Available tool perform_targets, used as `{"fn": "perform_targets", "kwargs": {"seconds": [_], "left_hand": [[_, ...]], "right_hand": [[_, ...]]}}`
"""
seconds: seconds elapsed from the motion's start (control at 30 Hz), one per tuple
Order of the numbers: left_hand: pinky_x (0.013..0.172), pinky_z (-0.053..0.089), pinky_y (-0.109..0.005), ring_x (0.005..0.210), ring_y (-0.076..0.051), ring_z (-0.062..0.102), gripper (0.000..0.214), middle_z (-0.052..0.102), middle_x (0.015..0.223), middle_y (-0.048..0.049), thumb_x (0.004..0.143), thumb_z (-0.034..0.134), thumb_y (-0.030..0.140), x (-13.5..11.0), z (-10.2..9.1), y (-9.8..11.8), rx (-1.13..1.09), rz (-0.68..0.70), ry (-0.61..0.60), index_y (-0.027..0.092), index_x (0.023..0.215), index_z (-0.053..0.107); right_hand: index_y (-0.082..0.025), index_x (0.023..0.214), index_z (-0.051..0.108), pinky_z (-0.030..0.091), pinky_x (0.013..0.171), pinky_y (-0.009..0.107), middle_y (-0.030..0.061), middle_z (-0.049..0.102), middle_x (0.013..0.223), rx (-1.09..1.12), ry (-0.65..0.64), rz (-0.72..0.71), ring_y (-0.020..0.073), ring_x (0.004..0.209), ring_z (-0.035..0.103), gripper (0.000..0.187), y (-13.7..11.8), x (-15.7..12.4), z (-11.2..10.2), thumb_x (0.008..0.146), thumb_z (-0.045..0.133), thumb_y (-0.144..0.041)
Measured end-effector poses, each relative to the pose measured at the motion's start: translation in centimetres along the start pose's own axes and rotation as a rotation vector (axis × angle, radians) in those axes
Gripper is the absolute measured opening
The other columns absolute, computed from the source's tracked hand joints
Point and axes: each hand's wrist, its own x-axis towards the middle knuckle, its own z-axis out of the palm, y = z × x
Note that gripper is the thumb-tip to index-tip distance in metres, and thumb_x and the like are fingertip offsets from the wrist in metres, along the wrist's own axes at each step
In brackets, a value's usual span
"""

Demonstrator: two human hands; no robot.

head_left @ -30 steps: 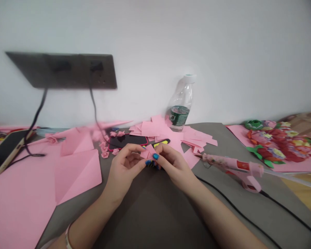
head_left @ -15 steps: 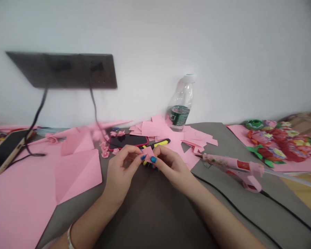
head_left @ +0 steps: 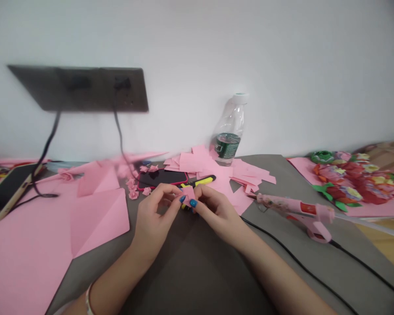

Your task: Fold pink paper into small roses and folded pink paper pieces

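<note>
A small folded piece of pink paper [head_left: 188,195] is pinched between both hands near the middle of the view. My left hand [head_left: 156,214] grips its left side with thumb and finger, and my right hand [head_left: 218,211] does the same on the right. Just behind and partly under them lies a black and yellow tool [head_left: 206,180], its near part hidden by the fingers. A phone with a red-pink edge [head_left: 162,177] rests behind my left hand. Small folded pink paper flowers [head_left: 133,189] are scattered beside it.
Pink paper strips [head_left: 197,162] pile up before a leaning water bottle [head_left: 229,135]. To the right, a pink glue gun [head_left: 298,210] trails a black cord [head_left: 282,247]. Paper flowers [head_left: 348,179] lie at far right. Large pink sheets [head_left: 29,236] and another phone [head_left: 9,188] are left.
The thumbs have shifted slightly on the pink paper, and its angle differs a little. Both hands otherwise stay in the same place.
</note>
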Motion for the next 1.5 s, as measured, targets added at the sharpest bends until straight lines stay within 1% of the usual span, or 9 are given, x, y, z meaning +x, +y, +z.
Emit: {"fn": "perform_targets", "kwargs": {"seconds": [0.13,0.23,0.37,0.5,0.83,1.03,1.2,1.4,1.5], "left_hand": [[0.068,0.055,-0.015,0.078,-0.010,0.069,0.005,0.072,0.083,0.0033,0.087,0.067,0.020,0.04,0.17,0.02,-0.072,-0.066,0.029,0.024,0.090,0.068],[0.071,0.058,-0.019,0.083,-0.013,0.073,0.012,0.075,0.088,0.0006,0.084,0.072,0.024,0.13,0.31,-0.01,-0.185,-0.150,0.055,0.023,0.096,0.069],[0.074,0.060,-0.021,0.081,-0.015,0.074,0.008,0.077,0.085,-0.0010,0.081,0.075,0.023,0.44,0.34,-0.20,-0.318,-0.202,0.030,0.021,0.088,0.073],[0.075,0.059,-0.018,0.081,-0.013,0.074,0.006,0.078,0.084,-0.0003,0.079,0.077,0.021,0.55,0.26,-0.39,-0.388,-0.244,0.029,0.021,0.084,0.074],[0.065,0.058,-0.015,0.068,-0.010,0.072,0.013,0.077,0.075,0.0009,0.075,0.082,0.023,0.60,0.24,-0.37,-0.469,-0.347,0.031,0.020,0.084,0.073],[0.064,0.057,-0.016,0.064,-0.010,0.070,0.012,0.075,0.071,0.0011,0.073,0.084,0.023,0.65,0.20,-0.32,-0.480,-0.367,0.010,0.019,0.080,0.074],[0.068,0.058,-0.020,0.071,-0.013,0.072,0.016,0.076,0.075,-0.0007,0.072,0.085,0.024,0.60,0.36,-0.47,-0.502,-0.391,-0.004,0.019,0.081,0.073],[0.067,0.054,-0.017,0.069,-0.010,0.066,0.011,0.072,0.074,0.0016,0.076,0.083,0.023,0.34,0.37,-0.44,-0.522,-0.326,-0.056,0.020,0.078,0.073],[0.068,0.053,-0.018,0.069,-0.009,0.064,0.010,0.071,0.075,0.0018,0.077,0.082,0.022,0.30,0.41,-0.47,-0.540,-0.324,-0.067,0.020,0.078,0.073]], "right_hand": [[-0.022,0.075,0.045,0.033,0.059,0.027,-0.0020,0.046,0.073,-0.014,-0.014,-0.018,0.0138,0.066,0.041,0.029,-0.05,0.01,0.04,0.096,0.055,-0.040],[-0.022,0.075,0.045,0.033,0.059,0.027,-0.0017,0.046,0.073,-0.021,-0.017,-0.026,0.0140,0.066,0.041,0.030,-0.12,0.05,0.07,0.097,0.054,-0.040],[-0.022,0.075,0.045,0.033,0.060,0.027,-0.0014,0.047,0.074,-0.034,-0.011,-0.038,0.0143,0.067,0.042,0.029,-0.12,0.05,0.07,0.097,0.054,-0.038],[-0.022,0.075,0.045,0.032,0.059,0.027,-0.0021,0.046,0.073,-0.030,-0.010,-0.031,0.0138,0.066,0.041,0.027,-0.02,0.05,0.06,0.097,0.053,-0.035],[-0.022,0.075,0.044,0.031,0.057,0.026,-0.0032,0.044,0.071,-0.021,0.003,-0.015,0.0129,0.064,0.038,0.029,0.12,0.04,0.02,0.096,0.055,-0.038],[-0.022,0.077,0.046,0.033,0.059,0.027,-0.0018,0.047,0.073,-0.019,0.011,0.022,0.0140,0.066,0.042,0.029,0.18,0.14,-0.03,0.094,0.057,-0.043],[-0.021,0.081,0.051,0.036,0.059,0.028,-0.0003,0.051,0.075,-0.010,0.036,0.035,0.0149,0.068,0.047,0.029,0.25,0.17,0.19,0.094,0.058,-0.047],[-0.021,0.084,0.056,0.038,0.060,0.028,-0.0003,0.054,0.075,-0.012,0.075,0.014,0.0150,0.068,0.050,0.032,0.30,0.24,0.36,0.092,0.061,-0.051],[-0.021,0.084,0.057,0.037,0.059,0.027,-0.0002,0.056,0.075,-0.007,0.073,0.009,0.0142,0.066,0.049,0.032,0.26,0.28,0.33,0.093,0.061,-0.051]]}}
